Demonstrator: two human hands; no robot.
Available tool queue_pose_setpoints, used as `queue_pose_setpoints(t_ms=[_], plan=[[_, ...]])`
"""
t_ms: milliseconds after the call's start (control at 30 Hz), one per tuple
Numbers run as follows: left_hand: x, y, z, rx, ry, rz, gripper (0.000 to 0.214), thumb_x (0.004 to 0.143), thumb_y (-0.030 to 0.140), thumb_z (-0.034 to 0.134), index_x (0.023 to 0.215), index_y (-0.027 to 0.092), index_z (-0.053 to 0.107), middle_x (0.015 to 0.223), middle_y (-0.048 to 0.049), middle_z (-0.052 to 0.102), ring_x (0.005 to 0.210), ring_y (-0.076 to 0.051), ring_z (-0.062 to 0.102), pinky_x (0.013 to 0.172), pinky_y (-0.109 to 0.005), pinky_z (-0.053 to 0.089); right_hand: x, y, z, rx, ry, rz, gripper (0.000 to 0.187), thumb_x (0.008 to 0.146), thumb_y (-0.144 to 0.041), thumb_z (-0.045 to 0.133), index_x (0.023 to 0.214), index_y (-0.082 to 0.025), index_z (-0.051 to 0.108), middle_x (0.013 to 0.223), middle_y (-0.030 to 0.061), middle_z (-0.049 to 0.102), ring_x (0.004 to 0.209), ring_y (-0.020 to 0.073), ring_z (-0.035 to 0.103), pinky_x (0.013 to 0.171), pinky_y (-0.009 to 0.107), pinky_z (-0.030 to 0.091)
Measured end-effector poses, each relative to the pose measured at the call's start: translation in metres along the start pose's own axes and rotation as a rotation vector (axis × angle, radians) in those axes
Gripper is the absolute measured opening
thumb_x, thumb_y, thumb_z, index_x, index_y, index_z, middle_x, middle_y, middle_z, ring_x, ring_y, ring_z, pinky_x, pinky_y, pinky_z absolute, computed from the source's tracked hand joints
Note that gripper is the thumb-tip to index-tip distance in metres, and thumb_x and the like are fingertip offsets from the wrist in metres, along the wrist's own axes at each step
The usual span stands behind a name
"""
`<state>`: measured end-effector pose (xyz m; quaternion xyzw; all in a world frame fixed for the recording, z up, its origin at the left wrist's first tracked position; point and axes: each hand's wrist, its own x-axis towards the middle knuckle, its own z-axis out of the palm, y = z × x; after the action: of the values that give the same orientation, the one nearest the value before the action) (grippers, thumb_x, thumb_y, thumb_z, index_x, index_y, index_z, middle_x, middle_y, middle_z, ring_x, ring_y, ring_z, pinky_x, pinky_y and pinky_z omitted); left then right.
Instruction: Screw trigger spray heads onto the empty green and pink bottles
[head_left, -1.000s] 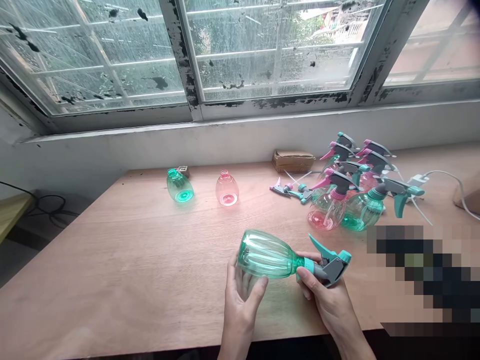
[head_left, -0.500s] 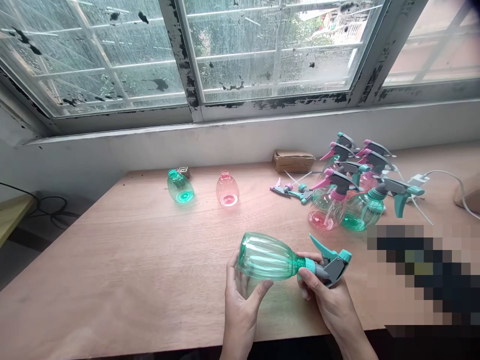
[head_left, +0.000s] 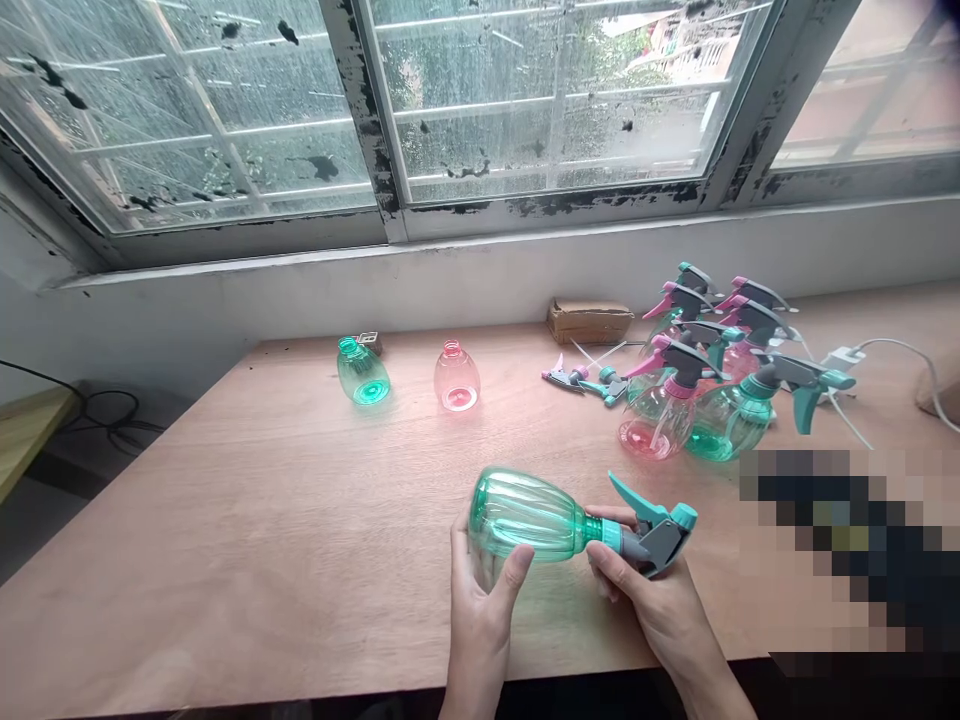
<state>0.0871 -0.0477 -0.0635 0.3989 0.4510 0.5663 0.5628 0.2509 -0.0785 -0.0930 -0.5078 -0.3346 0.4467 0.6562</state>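
A green see-through spray bottle [head_left: 525,514] lies on its side in the air above the front of the table, its base to the left. My left hand [head_left: 484,600] is wrapped round the base end, thumb along the near side and fingers partly hidden behind the plastic. At the neck, my right hand [head_left: 645,590] grips the teal collar with thumb and fingers. The grey and teal trigger head [head_left: 664,535] sits on the neck and points right, its teal lever upward.
An open green bottle [head_left: 364,375] and an open pink bottle [head_left: 457,378] stand farther back. Several spray bottles with heads [head_left: 656,420] crowd the right, beside loose trigger heads [head_left: 585,382]. A cardboard box [head_left: 589,321] lies by the wall. A blurred patch covers the right front.
The spray bottle has shifted slightly left, and my right hand has moved left with it. My left hand keeps its hold on the base end.
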Motion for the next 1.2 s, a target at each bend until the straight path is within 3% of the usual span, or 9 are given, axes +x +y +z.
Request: queue_pose_setpoints(t_ms=[133, 300, 600, 900, 1067, 1200], plan=[[0.003, -0.008, -0.005, -0.008, -0.057, 0.006, 0.065, 0.081, 0.040, 0.086, 0.138, 0.025, 0.058, 0.142, -0.0112, 0.066, 0.140, -0.037, 0.056, 0.121, -0.048, 0.040, 0.006, 0.007, -0.007, 0.040, -0.008, 0.000, 0.037, 0.086, -0.044, 0.089, 0.111, -0.020, 0.074, 0.061, -0.0024, 0.063, 0.048, 0.0148, 0.053, 0.049, 0.027, 0.041], [0.001, -0.006, -0.006, -0.007, -0.133, -0.006, 0.066, 0.085, 0.037, 0.084, 0.144, 0.028, 0.054, 0.149, -0.0099, 0.063, 0.143, -0.036, 0.055, 0.120, -0.047, 0.041, 0.007, 0.009, -0.009, 0.059, -0.019, 0.009, 0.036, 0.087, -0.043, 0.088, 0.112, -0.021, 0.074, 0.062, -0.0025, 0.063, 0.049, 0.0143, 0.054, 0.048, 0.026, 0.042], [-0.003, 0.009, 0.004, -0.006, 0.025, 0.019, 0.060, 0.085, 0.046, 0.082, 0.136, 0.023, 0.060, 0.136, -0.0109, 0.071, 0.135, -0.034, 0.061, 0.112, -0.043, 0.048, -0.001, 0.000, -0.001, -0.039, -0.037, -0.008, 0.043, 0.083, -0.043, 0.091, 0.119, -0.023, 0.077, 0.059, -0.0050, 0.056, 0.053, 0.0142, 0.049, 0.053, 0.026, 0.043], [0.002, -0.008, -0.005, 0.000, -0.120, -0.009, 0.069, 0.083, 0.036, 0.085, 0.145, 0.031, 0.054, 0.149, -0.0072, 0.062, 0.143, -0.034, 0.054, 0.120, -0.044, 0.041, 0.007, 0.012, -0.011, 0.039, -0.009, 0.008, 0.039, 0.087, -0.044, 0.088, 0.113, -0.019, 0.074, 0.063, -0.0028, 0.063, 0.050, 0.0135, 0.053, 0.050, 0.025, 0.041], [-0.001, -0.004, -0.002, 0.002, -0.071, 0.014, 0.076, 0.080, 0.043, 0.086, 0.147, 0.027, 0.052, 0.140, -0.0104, 0.068, 0.138, -0.036, 0.059, 0.117, -0.045, 0.043, 0.003, 0.006, -0.006, -0.001, -0.013, -0.003, 0.038, 0.087, -0.044, 0.088, 0.114, -0.021, 0.075, 0.059, -0.0043, 0.059, 0.051, 0.0133, 0.051, 0.052, 0.026, 0.041], [-0.002, 0.002, 0.000, -0.024, 0.012, 0.017, 0.065, 0.084, 0.049, 0.082, 0.139, 0.023, 0.058, 0.134, -0.0119, 0.072, 0.133, -0.035, 0.063, 0.111, -0.043, 0.048, -0.002, -0.001, -0.001, -0.055, -0.044, 0.009, 0.042, 0.082, -0.045, 0.091, 0.116, -0.024, 0.078, 0.059, -0.0047, 0.056, 0.052, 0.0137, 0.049, 0.053, 0.026, 0.042]])
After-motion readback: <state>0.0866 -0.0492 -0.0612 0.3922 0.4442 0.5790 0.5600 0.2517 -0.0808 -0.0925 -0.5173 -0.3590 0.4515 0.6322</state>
